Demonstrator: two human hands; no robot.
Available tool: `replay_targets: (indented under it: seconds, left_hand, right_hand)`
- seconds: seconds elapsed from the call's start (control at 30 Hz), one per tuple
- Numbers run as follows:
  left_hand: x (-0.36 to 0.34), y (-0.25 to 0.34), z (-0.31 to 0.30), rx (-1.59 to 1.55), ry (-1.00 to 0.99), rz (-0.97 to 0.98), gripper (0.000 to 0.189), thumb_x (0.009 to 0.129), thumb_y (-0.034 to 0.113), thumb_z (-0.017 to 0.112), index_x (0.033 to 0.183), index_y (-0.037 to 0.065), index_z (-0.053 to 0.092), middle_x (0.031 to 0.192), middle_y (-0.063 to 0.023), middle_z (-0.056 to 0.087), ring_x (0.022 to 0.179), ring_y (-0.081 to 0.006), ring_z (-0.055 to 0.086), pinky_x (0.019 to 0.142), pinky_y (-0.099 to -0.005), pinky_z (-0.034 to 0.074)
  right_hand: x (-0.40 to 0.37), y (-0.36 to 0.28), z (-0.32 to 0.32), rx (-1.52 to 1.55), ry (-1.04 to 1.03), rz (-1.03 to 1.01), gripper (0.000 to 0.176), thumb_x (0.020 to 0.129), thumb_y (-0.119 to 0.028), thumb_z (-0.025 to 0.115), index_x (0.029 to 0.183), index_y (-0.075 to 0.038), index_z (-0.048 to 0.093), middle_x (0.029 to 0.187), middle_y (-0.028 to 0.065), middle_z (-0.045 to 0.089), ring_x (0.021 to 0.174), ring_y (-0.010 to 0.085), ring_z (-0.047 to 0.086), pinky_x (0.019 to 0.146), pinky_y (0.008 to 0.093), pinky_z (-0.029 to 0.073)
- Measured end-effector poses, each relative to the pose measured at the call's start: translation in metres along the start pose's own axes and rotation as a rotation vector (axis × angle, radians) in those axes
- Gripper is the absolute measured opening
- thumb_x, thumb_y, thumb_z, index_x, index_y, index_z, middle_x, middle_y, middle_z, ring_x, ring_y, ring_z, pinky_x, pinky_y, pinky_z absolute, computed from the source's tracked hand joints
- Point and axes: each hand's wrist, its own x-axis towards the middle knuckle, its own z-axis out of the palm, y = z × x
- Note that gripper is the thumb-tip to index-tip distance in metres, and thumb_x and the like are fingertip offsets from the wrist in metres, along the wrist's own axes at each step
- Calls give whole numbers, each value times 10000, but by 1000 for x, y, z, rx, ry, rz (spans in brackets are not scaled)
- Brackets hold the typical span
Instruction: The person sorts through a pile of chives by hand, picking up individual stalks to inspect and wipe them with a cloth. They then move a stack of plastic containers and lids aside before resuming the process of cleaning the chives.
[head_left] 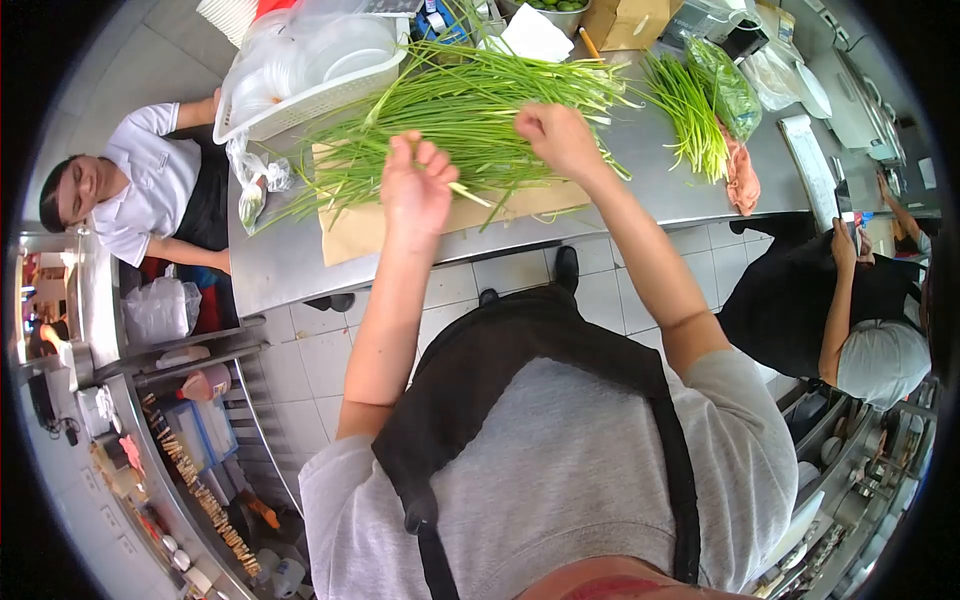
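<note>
A large heap of green onions (470,105) lies across the steel table on a sheet of brown paper (350,232). My left hand (415,190) is over the near left part of the heap, palm up with curled fingers. The pale end of a green onion stalk (470,194) sticks out beside its palm, and the hand appears closed on it. Above the right part of the heap, my right hand (562,138) is closed with fingertips pressed together. Whatever it may pinch is too small or hidden to make out.
A white basket of plastic containers (320,95) stands at the table's left end. On the right lie another green bunch (690,115), a bag of leafy greens (725,85) and a pink cloth (741,178). One person (150,170) stands left, another (870,320) right.
</note>
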Motion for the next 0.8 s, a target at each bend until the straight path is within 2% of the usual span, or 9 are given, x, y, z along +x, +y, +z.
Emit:
replay_targets:
  seconds: [0.03,0.1,0.3,0.43,0.63,0.67,0.7,0.77,0.8]
  left_hand:
    - [-2,8,-4,-35,139,15,283,895,361,383,911,94,476,583,18,298,513,-105,280,441,-238,268]
    - [-7,18,-17,-91,94,-14,298,872,364,425,911,80,504,582,18,305,513,-102,276,442,-232,257]
    - [-22,29,-37,-191,-4,-48,354,845,394,465,910,54,540,564,26,296,495,-90,255,433,-220,230]
    - [-23,30,-44,-245,37,-54,316,861,353,461,906,52,545,560,24,298,490,-91,255,432,-217,231]
    - [-14,20,-41,-173,30,-121,181,866,205,489,939,51,548,551,37,284,488,-76,265,429,-209,247]
    - [-12,17,-40,-177,11,-145,185,869,202,484,950,47,544,553,38,283,490,-76,268,429,-209,252]
    - [-10,14,-38,-180,-6,-169,190,872,200,480,962,44,540,555,39,282,492,-76,270,429,-209,257]
    - [-5,7,-26,-179,-35,-172,196,867,197,490,985,45,528,586,30,329,514,-77,305,437,-209,282]
    - [-4,5,-10,-128,74,-159,194,862,197,500,983,47,523,611,21,357,529,-79,323,441,-209,292]
  right_hand:
    - [12,6,8,2,3,4,114,686,-64,540,763,-80,623,707,120,615,639,283,593,596,355,459]
    - [34,14,22,-51,19,-204,171,679,-26,500,780,-88,623,754,122,617,727,296,599,629,373,471]
    - [62,17,22,-503,-202,-129,163,693,-51,509,784,-114,629,834,141,611,826,294,589,700,392,484]
    - [69,16,24,-553,-259,-165,160,695,-63,513,794,-113,629,823,139,611,811,282,590,714,397,484]
    - [83,-27,-45,-277,5,-78,86,723,-137,554,790,-126,607,791,106,599,806,280,558,683,385,446]
    - [85,-30,-62,-322,214,-220,84,735,-158,560,790,-117,607,770,101,601,755,285,565,673,384,447]
    - [87,-32,-80,-269,297,-204,87,739,-162,566,786,-102,607,753,95,603,698,281,567,646,378,446]
    - [74,-50,-117,-263,470,-290,158,706,-160,585,803,-39,612,810,137,624,756,228,594,659,344,454]
    - [65,-52,-122,-137,568,-276,123,724,-150,582,799,-56,608,771,109,616,731,219,595,643,319,451]
